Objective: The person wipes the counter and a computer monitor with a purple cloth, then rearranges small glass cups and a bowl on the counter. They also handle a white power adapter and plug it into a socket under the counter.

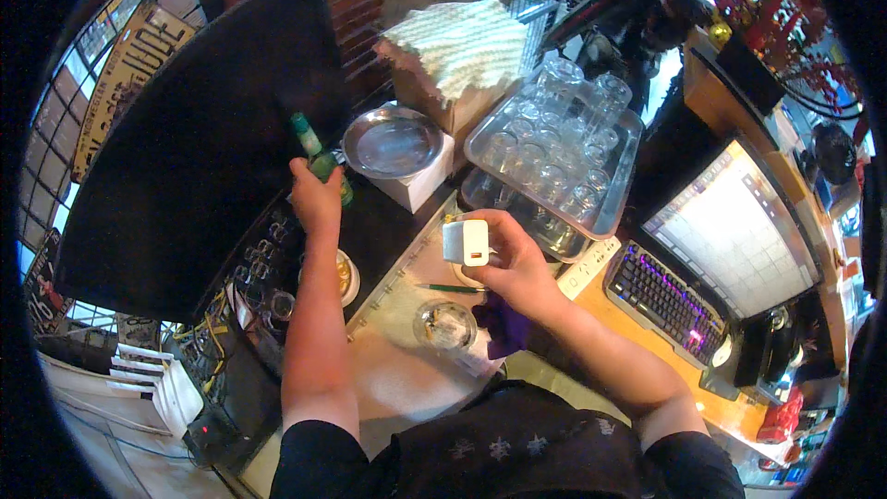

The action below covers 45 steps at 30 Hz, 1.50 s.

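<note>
My left hand [315, 204] grips a green glass bottle [305, 133] by its body, with the neck pointing up and away from me. The bottle is in front of a large dark monitor [229, 104]. Between the thumb and fingers of my right hand [523, 270] is a white USB power adapter [455, 244], its port facing me. Below that hand lie a dark green pen [447, 287] and a bunched purple cloth [509, 326]. A clear glass vessel [443, 326] with small bits inside stands nearby on the pale desk surface.
A round metal dish [393, 142] rests on a white box [416, 180]. Many drinking glasses crowd a metal tray [613, 184] stacked on another. On the right are a lit keyboard [665, 301], a power strip [589, 267] and a bright screen [741, 229]. A white router [173, 388] stands lower left.
</note>
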Each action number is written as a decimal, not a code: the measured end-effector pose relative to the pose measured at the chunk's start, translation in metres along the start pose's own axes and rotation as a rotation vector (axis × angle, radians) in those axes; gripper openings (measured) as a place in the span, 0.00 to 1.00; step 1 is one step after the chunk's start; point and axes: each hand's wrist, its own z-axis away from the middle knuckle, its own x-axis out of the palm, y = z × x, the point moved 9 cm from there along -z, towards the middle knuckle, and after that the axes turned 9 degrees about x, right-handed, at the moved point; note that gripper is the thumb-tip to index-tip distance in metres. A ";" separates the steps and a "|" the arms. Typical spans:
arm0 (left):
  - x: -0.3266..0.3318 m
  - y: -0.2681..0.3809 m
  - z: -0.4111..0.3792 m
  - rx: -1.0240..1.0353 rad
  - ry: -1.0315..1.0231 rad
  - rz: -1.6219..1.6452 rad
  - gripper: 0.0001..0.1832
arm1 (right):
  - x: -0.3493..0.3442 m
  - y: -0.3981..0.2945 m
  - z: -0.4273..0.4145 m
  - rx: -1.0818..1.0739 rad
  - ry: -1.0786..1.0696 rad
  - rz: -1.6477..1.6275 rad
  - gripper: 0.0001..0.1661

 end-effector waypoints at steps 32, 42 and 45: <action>0.044 0.216 0.319 -0.135 -1.204 0.992 0.07 | -0.105 0.047 0.193 0.054 0.235 -0.277 0.36; 0.034 0.253 0.374 0.541 -1.232 0.564 0.06 | -0.152 0.048 0.271 0.155 0.485 0.098 0.36; 0.041 0.257 0.382 0.437 -1.309 0.594 0.06 | -0.163 0.054 0.281 0.088 0.463 -0.038 0.34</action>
